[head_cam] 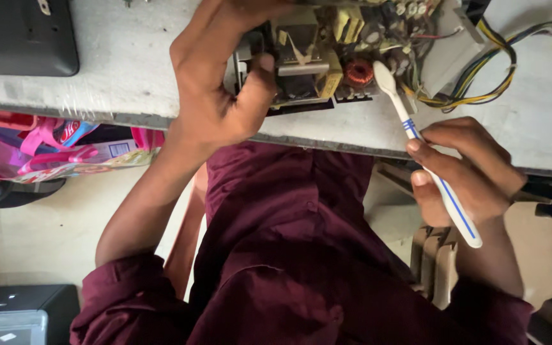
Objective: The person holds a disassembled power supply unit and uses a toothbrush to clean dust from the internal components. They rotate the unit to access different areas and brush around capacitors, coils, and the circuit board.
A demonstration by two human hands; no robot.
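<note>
On the edge of the table (129,76) sits a circuit board (327,51) full of small parts. The left hand (218,83) grips its near corner tight, thumb pressed on top. The right hand (467,172) is closed around a white and blue toothbrush (426,153). The brush head touches the board just beside a copper coil (359,71). Yellow and black wires (480,76) trail off to the right. I think the brushing is partway along. I cannot tell which spots are clean already, and much of the board looks left to brush. A pink bag (52,147) lies under the table.
</note>
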